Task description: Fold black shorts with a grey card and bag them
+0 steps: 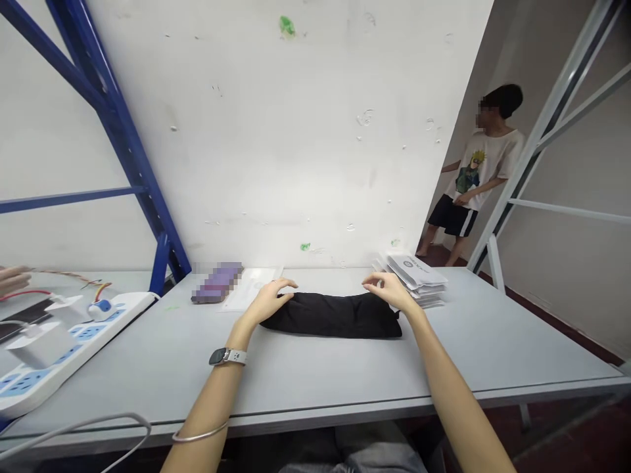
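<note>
A long black cloth pouch (pixel 335 316) lies flat across the table, its right end carrying a small dark tab or cord. At its left end is my left hand (pixel 272 299), fingers loosely bent and thumb apart, resting on or just over the cloth's upper edge. My right hand (pixel 390 289) hovers by the upper right corner, fingers curved inward and holding nothing I can see. Whether its fingertips touch the pouch, I cannot tell.
Behind my right hand sits a stack of white printed packets (pixel 417 272). A blurred purple box (pixel 217 282) and a white sheet (pixel 251 286) lie back left. A power strip (pixel 73 345) with chargers and cables occupies the left edge. Another person (pixel 486 164) stands beyond the right frame.
</note>
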{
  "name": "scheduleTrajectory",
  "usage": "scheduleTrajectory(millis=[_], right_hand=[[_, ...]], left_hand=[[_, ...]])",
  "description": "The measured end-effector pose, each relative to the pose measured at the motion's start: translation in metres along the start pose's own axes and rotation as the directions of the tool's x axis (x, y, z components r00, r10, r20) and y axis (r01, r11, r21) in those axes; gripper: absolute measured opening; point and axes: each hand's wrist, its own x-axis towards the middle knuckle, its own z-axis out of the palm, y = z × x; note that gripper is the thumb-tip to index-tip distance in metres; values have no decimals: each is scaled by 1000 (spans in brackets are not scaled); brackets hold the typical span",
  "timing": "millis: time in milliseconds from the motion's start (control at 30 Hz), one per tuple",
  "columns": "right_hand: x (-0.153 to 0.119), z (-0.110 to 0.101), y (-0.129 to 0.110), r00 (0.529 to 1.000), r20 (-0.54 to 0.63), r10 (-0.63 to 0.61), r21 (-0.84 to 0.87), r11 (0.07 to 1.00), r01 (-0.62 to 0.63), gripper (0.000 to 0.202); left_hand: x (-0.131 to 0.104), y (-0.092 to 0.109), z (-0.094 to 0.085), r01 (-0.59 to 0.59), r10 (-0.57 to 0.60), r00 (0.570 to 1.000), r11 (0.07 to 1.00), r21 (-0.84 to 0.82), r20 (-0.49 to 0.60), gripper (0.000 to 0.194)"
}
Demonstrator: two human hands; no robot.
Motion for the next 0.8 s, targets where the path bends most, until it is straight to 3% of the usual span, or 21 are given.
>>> scheduleTrajectory(millis=[33, 100, 167, 333, 467, 567, 667, 800], right_hand=[[-2, 0, -6, 990, 141, 15, 53, 998, -23, 23], [-4, 2, -16, 911, 410, 39, 101, 991, -88, 28], [-5, 5, -22, 854, 515, 70, 67, 990, -121, 30], [-1, 22, -17, 918, 389, 81, -164, 986, -17, 26], [4, 44, -7, 952, 307, -16, -297, 948, 111, 42], [7, 52, -6, 964, 237, -118, -257, 950, 180, 53], [7, 51, -10, 967, 185, -176, -189, 959, 210, 44], [4, 48, -16, 945, 298, -137, -101, 979, 174, 45]], left_hand=[[0, 5, 3, -36, 36, 998, 999, -2, 60, 31], [1, 11, 7, -77, 75, 979, 997, 3, 187, 30], [1, 15, 11, -93, 80, 954, 995, 32, 288, 29], [-3, 23, 8, -58, 19, 935, 993, 98, 355, 37], [-6, 37, 1, -12, 58, 888, 995, -104, 456, 44], [-5, 44, 6, -102, 168, 897, 979, -178, 410, 35], [-4, 45, 17, -191, 222, 907, 974, -119, 359, 27], [-4, 43, 33, -207, 178, 886, 978, 21, 428, 32]])
